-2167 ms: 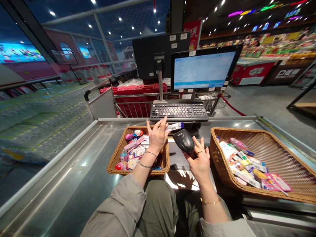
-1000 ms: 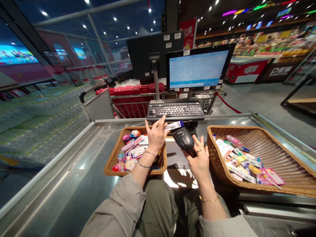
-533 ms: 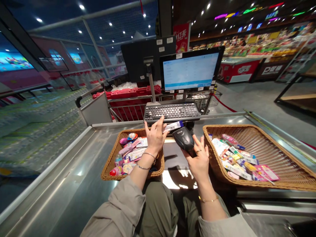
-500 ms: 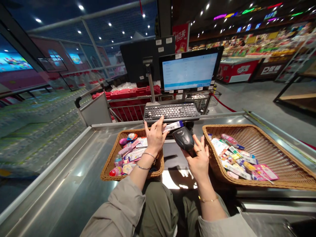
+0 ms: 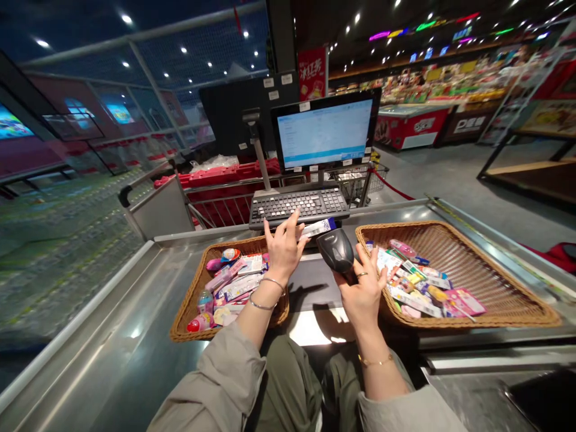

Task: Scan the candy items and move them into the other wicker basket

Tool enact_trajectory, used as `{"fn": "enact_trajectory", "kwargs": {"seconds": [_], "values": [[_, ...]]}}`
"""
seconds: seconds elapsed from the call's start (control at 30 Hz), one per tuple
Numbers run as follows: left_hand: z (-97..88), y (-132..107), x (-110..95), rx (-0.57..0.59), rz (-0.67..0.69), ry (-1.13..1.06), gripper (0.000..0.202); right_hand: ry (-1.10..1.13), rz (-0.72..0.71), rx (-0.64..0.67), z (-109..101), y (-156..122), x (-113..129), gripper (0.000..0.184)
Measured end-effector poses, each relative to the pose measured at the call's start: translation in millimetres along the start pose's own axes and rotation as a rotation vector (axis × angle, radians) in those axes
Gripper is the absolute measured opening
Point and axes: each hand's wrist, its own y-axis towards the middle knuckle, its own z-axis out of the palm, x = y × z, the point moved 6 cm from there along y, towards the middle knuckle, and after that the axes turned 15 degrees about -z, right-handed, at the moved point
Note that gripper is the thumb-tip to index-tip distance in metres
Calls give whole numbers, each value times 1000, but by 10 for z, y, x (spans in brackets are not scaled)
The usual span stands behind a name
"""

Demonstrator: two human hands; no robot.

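Observation:
My left hand [image 5: 285,245] pinches a slim white box with a blue end [image 5: 318,227], which points to the right just below the keyboard. In my right hand [image 5: 362,288] is a black barcode scanner [image 5: 336,249], its head raised and turned toward the box. Part of the scanner's handle is hidden by my fingers. Left of my hands, a wicker basket [image 5: 177,321] holds small packaged goods, among them pink items and a small bottle. A larger wicker basket [image 5: 508,288] on the right holds more packets, heaped at its left side.
A black keyboard [image 5: 299,205] stands beyond my hands, below a lit monitor [image 5: 324,135]. Both baskets rest on a metal counter [image 5: 130,300]. Shopping carts with red parts [image 5: 220,207] stand behind it. A freezer chest [image 5: 411,127] is farther back on the right.
The camera view has turned slightly to the right, so the baskets and monitor appear farther left. Both hands keep their hold, with the box and scanner almost unmoved relative to each other.

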Motion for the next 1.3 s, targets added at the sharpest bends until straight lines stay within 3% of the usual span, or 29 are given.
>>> {"fn": "enact_trajectory", "kwargs": {"seconds": [0.63, 1.3], "values": [[182, 116, -368, 36, 58, -17, 72, -88, 57, -154, -221, 35, -93, 45], [640, 206, -1097, 277, 272, -161, 69, -230, 217, -369, -564, 17, -217, 54]]}}
